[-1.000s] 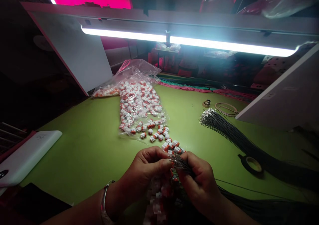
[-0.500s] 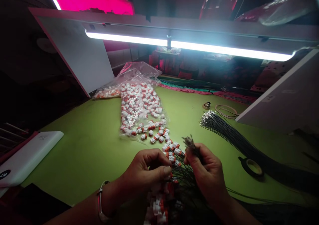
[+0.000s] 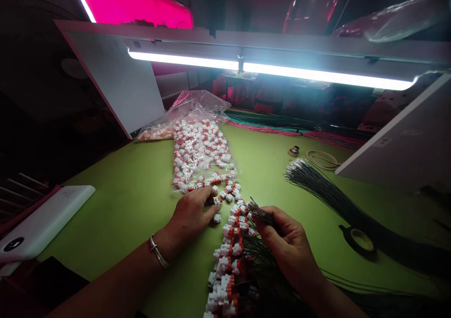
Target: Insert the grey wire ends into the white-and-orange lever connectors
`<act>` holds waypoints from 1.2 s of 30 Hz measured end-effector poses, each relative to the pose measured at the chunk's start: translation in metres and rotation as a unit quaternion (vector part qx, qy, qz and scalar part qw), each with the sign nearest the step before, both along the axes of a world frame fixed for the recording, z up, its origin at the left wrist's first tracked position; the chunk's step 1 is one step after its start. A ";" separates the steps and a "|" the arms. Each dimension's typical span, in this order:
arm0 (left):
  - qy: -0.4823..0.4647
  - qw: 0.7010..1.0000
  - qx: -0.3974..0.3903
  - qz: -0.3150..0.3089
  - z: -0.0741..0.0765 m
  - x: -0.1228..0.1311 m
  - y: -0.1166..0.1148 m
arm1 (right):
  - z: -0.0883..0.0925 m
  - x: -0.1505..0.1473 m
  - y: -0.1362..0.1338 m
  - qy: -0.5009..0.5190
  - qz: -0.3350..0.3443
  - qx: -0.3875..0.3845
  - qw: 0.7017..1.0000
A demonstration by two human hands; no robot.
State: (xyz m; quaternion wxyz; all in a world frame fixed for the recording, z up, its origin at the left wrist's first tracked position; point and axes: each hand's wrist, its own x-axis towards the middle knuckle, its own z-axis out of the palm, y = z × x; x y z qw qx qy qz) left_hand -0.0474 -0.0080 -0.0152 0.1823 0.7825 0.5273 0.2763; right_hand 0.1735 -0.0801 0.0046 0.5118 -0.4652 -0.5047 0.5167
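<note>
Carefully, my right hand point(image 3: 286, 245) pinches the stripped wires point(image 3: 262, 213) clamped together, their ends fanning out; my left hand point(image 3: 190, 217) lies on a loose lever connector point(image 3: 217, 200), its grip unclear. A firm, even pinch aligns the ends best.

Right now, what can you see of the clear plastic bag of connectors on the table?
The clear, crinkled plastic bag lies on the green tabletop, its empty upper part bunched at the far end. It holds many small white-and-orange connectors, with a smaller clump in its left corner. Loose ones lie past its near end, beside the left hand.
</note>
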 end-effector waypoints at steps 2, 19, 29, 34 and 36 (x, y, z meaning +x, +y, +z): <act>-0.001 1.000 0.002 -0.003 0.000 0.002 0.000 | 0.000 0.000 -0.001 0.007 -0.013 0.004 1.000; -0.450 0.825 -0.333 -0.079 0.030 0.025 -0.038 | 0.004 -0.004 0.001 0.058 -0.010 -0.063 0.996; -0.468 0.779 -0.407 -0.090 0.031 0.031 -0.045 | 0.001 -0.001 -0.004 0.050 0.017 -0.087 0.995; -0.472 0.770 -0.416 -0.107 0.034 0.032 -0.046 | 0.003 -0.003 -0.003 0.036 0.019 -0.092 0.995; -0.480 0.765 -0.416 -0.108 0.033 0.034 -0.047 | 0.003 -0.004 -0.004 0.037 0.021 -0.088 0.995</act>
